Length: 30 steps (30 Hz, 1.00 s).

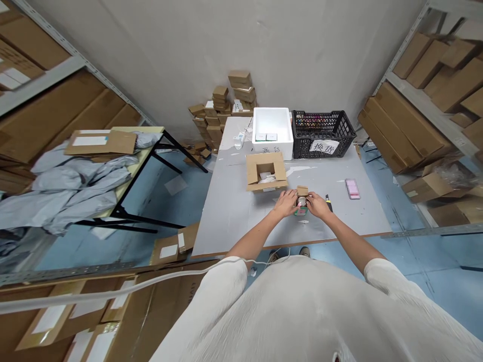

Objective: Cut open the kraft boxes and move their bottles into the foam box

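Observation:
A small box (pixel 301 211) with a green and pinkish front sits on the grey table near its front edge. Its brown flap stands up at the back, and something round and whitish shows in its opening, too small to name. My left hand (pixel 287 203) grips the box's left side, while my right hand (pixel 317 205) holds the right side, with the fingertips near the opening. Just right of my right hand lies a black and yellow utility knife (pixel 329 203). Beyond my left hand stands an open cardboard carton (pixel 278 175) with white material inside.
A white foam box (pixel 272 150) and a black plastic crate (pixel 320 146) line the table's back. A phone-like pink object (pixel 352 188) lies right. Boxes crowd the shelves on both sides. Grey parcels (pixel 75 186) cover a left table, and a white cable (pixel 151 280) crosses my left arm.

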Tool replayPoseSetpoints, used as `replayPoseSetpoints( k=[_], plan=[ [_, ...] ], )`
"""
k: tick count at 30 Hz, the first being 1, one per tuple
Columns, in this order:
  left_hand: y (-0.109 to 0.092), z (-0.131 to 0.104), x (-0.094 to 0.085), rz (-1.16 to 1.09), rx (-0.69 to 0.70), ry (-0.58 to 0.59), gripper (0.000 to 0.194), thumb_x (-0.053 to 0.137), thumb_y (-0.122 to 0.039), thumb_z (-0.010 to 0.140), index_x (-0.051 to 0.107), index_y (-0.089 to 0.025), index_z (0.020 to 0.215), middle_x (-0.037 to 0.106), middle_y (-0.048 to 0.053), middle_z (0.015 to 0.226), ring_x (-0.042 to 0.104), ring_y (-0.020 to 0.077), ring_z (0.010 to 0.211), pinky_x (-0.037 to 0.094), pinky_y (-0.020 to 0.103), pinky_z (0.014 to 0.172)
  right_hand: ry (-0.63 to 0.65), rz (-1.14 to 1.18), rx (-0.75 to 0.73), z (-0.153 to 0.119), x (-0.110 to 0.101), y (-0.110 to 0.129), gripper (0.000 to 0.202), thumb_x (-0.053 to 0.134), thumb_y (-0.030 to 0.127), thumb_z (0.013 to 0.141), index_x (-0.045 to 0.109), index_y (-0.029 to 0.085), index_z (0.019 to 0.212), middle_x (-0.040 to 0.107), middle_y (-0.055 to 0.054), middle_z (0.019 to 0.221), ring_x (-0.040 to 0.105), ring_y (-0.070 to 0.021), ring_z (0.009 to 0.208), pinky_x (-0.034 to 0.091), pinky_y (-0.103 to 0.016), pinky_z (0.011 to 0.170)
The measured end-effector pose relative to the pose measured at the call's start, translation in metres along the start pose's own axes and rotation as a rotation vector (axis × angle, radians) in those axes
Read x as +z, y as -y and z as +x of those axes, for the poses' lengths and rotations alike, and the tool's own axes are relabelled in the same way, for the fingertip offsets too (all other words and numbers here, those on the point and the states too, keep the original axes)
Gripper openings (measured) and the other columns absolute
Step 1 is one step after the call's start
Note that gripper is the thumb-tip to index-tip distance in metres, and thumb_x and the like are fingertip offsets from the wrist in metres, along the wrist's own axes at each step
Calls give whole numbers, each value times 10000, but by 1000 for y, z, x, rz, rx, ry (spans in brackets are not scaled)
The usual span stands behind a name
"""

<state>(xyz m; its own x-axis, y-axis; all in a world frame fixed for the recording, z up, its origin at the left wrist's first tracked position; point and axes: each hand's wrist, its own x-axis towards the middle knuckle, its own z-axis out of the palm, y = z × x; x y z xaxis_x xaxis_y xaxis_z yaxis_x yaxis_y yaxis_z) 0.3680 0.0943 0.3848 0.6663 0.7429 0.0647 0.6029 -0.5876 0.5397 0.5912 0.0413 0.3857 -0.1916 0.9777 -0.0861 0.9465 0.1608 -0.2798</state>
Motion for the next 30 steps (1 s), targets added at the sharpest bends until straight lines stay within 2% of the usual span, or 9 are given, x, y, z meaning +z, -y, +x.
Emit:
replayPoseSetpoints(
  k=[3,7,11,13,20,25,30],
  plan=[
    [0,0,1,-6,-9,62,195,751,-311,939,710,-254,1120,602,138,1580,523,388,1477,385,561,1246,10,-51,-2,-1,-6,8,355,479,239,1091,786,176,1257,645,-166,1500,685,-304,1196,539,-407,1048],
    [4,1,9,-73,-46,63,217,792,-294,890,695,-248,1079,646,135,1505,627,369,1346,476,520,1167,51,-87,5,3,-13,18,337,504,282,1093,783,191,1258,674,-182,1423,689,-324,1167,545,-414,996],
    [6,-1,18,-114,-111,41,374,803,-333,884,641,-250,1211,742,107,1235,677,362,1233,531,497,1087,118,-109,82,12,-17,26,273,605,327,1050,792,241,1230,693,-159,1363,708,-332,1156,557,-402,953],
    [5,-4,21,-124,-152,20,463,808,-331,885,602,-237,1289,748,111,1192,680,376,1236,544,498,1061,130,-110,123,17,-17,31,245,681,338,1008,794,261,1212,701,-143,1350,727,-326,1129,563,-398,935],
    [-1,-13,29,-198,-181,-72,677,867,-328,852,537,-216,1433,738,154,1303,669,402,1327,547,528,1092,149,-156,189,29,-13,43,288,807,325,913,801,230,1184,783,-172,1248,741,-350,1154,568,-394,901],
    [4,-16,25,-232,-106,-59,746,887,-317,839,527,-226,1487,735,143,1355,666,385,1339,549,516,1104,145,-173,193,36,-14,47,314,872,314,842,810,250,1143,834,-162,1089,748,-340,1122,550,-393,913],
    [4,-17,21,-219,-101,-51,746,858,-260,841,531,-239,1511,719,139,1404,664,380,1345,540,517,1121,196,-211,231,40,-19,57,399,821,279,847,772,197,1234,830,-207,1088,704,-384,1207,474,-461,1007]
  ],
)
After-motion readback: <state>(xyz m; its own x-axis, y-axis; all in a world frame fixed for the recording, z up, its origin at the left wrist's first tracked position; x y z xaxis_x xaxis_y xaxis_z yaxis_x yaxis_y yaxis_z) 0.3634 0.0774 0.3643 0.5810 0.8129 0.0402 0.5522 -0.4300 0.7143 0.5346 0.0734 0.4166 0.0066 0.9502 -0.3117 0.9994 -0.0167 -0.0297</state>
